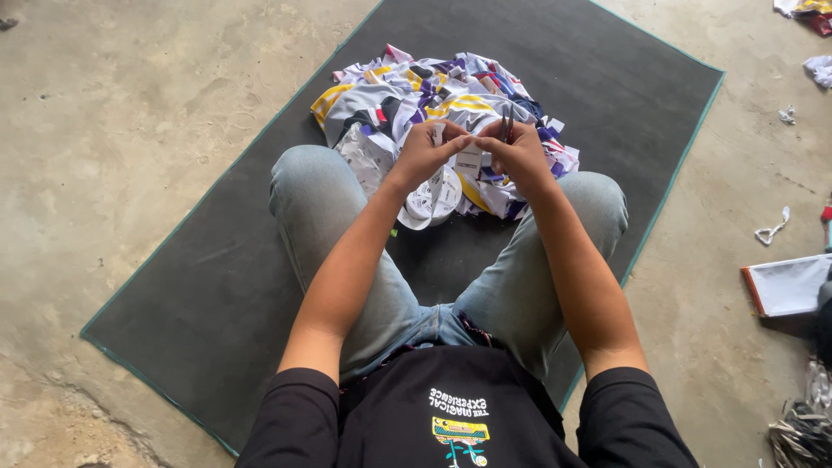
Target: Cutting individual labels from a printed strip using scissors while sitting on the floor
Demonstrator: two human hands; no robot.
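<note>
Here, nearest the camera, a person in a black shirt and light jeans sits cross-legged on a dark mat (217, 286) laid on the concrete floor (113, 130). Both hands are raised between the knees. The left hand (422, 154) has its fingers (451, 146) pinched shut on a white fabric piece (435, 195) with dark print, which hangs down in rounded folds. The right hand (520, 153) is closed around small dark scissors (504, 128), blades pointing up, just beside the cloth's top edge. Just beyond the hands lies a heap of fabric scraps (433, 91), white, yellow, purple, navy and red.
</note>
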